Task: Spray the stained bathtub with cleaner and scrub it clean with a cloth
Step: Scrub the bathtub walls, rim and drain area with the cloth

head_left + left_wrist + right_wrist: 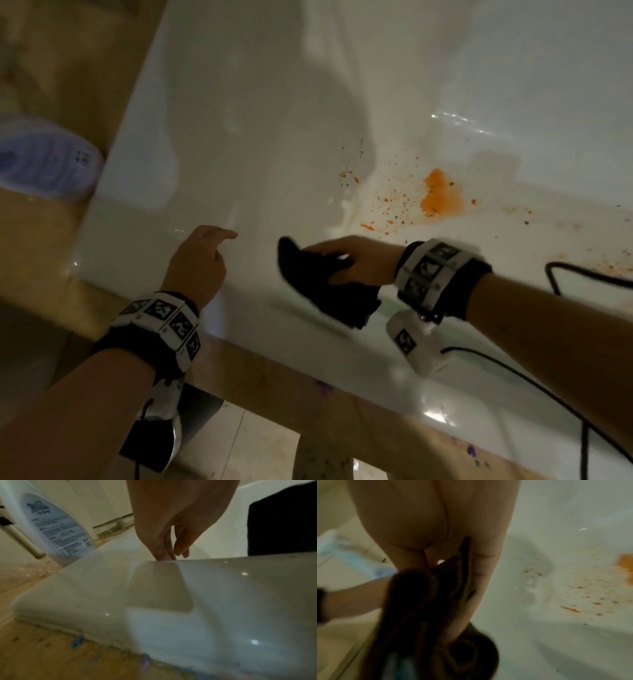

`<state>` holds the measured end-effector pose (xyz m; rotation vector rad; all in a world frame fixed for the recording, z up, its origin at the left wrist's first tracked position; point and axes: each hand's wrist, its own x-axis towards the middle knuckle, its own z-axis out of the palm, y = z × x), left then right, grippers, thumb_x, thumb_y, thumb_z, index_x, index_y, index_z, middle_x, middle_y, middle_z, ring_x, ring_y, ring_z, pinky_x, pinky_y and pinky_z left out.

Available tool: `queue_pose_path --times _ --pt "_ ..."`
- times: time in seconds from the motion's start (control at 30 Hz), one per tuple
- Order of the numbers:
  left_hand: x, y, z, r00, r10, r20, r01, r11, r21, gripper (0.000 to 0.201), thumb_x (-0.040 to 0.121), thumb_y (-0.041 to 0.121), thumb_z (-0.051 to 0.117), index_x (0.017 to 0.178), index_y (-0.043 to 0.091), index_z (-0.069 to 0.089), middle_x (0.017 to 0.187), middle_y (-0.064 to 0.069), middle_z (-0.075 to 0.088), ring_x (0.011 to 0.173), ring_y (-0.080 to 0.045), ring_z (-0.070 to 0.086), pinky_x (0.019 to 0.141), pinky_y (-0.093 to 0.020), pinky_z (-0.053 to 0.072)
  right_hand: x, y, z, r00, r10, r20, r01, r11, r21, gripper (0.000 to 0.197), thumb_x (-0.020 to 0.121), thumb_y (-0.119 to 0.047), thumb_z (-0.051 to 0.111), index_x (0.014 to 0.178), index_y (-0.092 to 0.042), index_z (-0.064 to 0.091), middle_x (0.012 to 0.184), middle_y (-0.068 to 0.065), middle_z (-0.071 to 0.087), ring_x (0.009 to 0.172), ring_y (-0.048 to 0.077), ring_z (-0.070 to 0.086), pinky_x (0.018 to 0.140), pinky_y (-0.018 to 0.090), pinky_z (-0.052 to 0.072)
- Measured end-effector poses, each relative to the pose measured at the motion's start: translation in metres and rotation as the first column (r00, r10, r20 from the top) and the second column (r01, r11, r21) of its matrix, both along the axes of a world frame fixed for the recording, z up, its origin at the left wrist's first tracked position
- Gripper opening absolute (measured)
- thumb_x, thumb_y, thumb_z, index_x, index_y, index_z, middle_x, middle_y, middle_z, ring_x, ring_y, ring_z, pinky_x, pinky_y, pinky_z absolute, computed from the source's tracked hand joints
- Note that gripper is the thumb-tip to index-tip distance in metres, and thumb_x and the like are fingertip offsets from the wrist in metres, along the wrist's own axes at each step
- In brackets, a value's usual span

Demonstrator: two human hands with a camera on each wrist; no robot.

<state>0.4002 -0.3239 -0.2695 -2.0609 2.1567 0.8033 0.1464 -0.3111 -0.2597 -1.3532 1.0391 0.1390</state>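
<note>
The white bathtub (pixel 260 113) has an orange stain (pixel 440 195) with scattered specks on its floor at the right, also seen as the stain (pixel 624 569) in the right wrist view. My right hand (pixel 356 260) grips a folded black cloth (pixel 325 284) over the near inner wall, left of the stain. The cloth (pixel 419 615) hangs from my fingers. My left hand (pixel 198 260) hovers over the tub's near rim (pixel 171 595), fingers loosely extended and holding nothing. The cleaner bottle (pixel 44 157) stands on the ledge at the left; its label (pixel 60 528) faces the left wrist camera.
A beige stone ledge (pixel 51 240) surrounds the tub on the left and front. A black cable (pixel 582 274) trails over the rim at the right. White foam (pixel 346 209) lies on the tub floor beside the stain.
</note>
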Motion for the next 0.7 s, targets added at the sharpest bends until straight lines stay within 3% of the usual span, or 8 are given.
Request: queue_pose_path --times 0.13,0.37,0.43,0.47,0.53,0.6,0.63,0.7 --pt "-0.006 0.000 -0.009 0.999 0.028 -0.031 -0.027 1.000 0.009 0.049 0.086 -0.016 0.034 0.122 0.005 0.060 0.129 -0.014 0.052 0.116 -0.028 0.051 0.096 -0.022 0.034 0.038 0.007 0.003 0.927 0.375 0.011 -0.371 0.921 -0.120 0.056 0.096 -0.006 0.039 0.148 -0.022 0.024 0.118 0.017 0.055 0.110 0.032 0.052 0.098 0.036 0.040" --pt "-0.009 -0.002 -0.026 0.994 0.086 -0.067 -0.084 0.996 0.036 0.050 0.085 -0.019 0.034 0.120 0.004 0.060 0.126 -0.015 0.052 0.115 -0.026 0.052 0.095 -0.014 0.030 0.063 -0.010 -0.062 0.859 0.459 -0.226 -0.489 0.866 -0.102 0.065 0.095 -0.011 0.043 0.151 -0.019 0.010 0.125 0.020 0.048 0.111 0.035 0.052 0.090 0.037 0.044" --pt "-0.008 -0.003 -0.027 0.993 0.087 -0.078 -0.084 0.995 0.048 0.051 0.086 -0.020 0.033 0.122 0.004 0.059 0.126 -0.014 0.052 0.115 -0.024 0.051 0.094 -0.011 0.029 0.060 -0.010 -0.089 0.873 0.392 -0.290 -0.431 0.899 -0.082 0.055 0.097 -0.035 0.040 0.147 -0.016 0.027 0.123 0.018 0.053 0.112 0.036 0.055 0.092 0.037 0.045" --pt "-0.007 -0.003 -0.027 0.993 0.079 -0.082 -0.076 0.996 0.050 0.051 0.086 -0.020 0.033 0.122 0.005 0.059 0.125 -0.014 0.051 0.114 -0.023 0.051 0.092 -0.008 0.028 0.053 -0.007 -0.104 0.849 0.401 -0.345 -0.469 0.872 -0.138 0.061 0.090 -0.059 0.037 0.138 -0.023 0.042 0.117 0.014 0.059 0.106 0.035 0.060 0.092 0.038 0.048" --pt "-0.006 -0.003 -0.025 0.995 0.047 -0.093 -0.044 0.998 0.038 0.052 0.085 -0.022 0.033 0.122 0.004 0.059 0.125 -0.016 0.052 0.115 -0.025 0.051 0.092 -0.007 0.027 0.036 0.009 -0.134 0.867 0.307 -0.394 -0.377 0.919 -0.114 0.082 0.060 -0.094 0.020 0.111 -0.041 0.056 0.094 0.003 0.066 0.076 0.030 0.071 0.079 0.044 0.056" --pt "-0.003 -0.003 -0.021 0.996 0.004 -0.092 -0.002 1.000 0.020 0.056 0.083 -0.024 0.031 0.123 0.004 0.059 0.128 -0.016 0.051 0.120 -0.026 0.049 0.097 -0.009 0.026 0.026 0.017 -0.138 0.884 0.224 -0.411 -0.234 0.972 0.027 0.082 0.063 -0.091 0.021 0.109 -0.032 0.057 0.077 0.000 0.062 0.058 0.025 0.066 0.063 0.034 0.056" --pt "-0.002 -0.003 -0.019 0.996 -0.017 -0.083 0.017 1.000 0.005 0.059 0.081 -0.026 0.031 0.123 0.004 0.059 0.130 -0.015 0.050 0.122 -0.026 0.047 0.099 -0.009 0.024 0.024 0.014 -0.133 0.883 0.202 -0.423 -0.200 0.979 0.048 0.074 0.075 -0.082 0.027 0.113 -0.025 0.055 0.076 0.002 0.060 0.063 0.025 0.064 0.065 0.030 0.053" --pt "0.003 -0.005 -0.014 0.997 -0.053 -0.053 0.051 0.998 -0.045 0.064 0.076 -0.028 0.033 0.124 0.005 0.058 0.133 -0.015 0.048 0.124 -0.026 0.046 0.101 -0.012 0.025 0.022 0.003 -0.111 0.913 0.170 -0.371 -0.159 0.985 0.062 0.037 0.096 -0.051 0.031 0.115 -0.024 0.047 0.098 0.008 0.061 0.090 0.029 0.061 0.080 0.030 0.044"
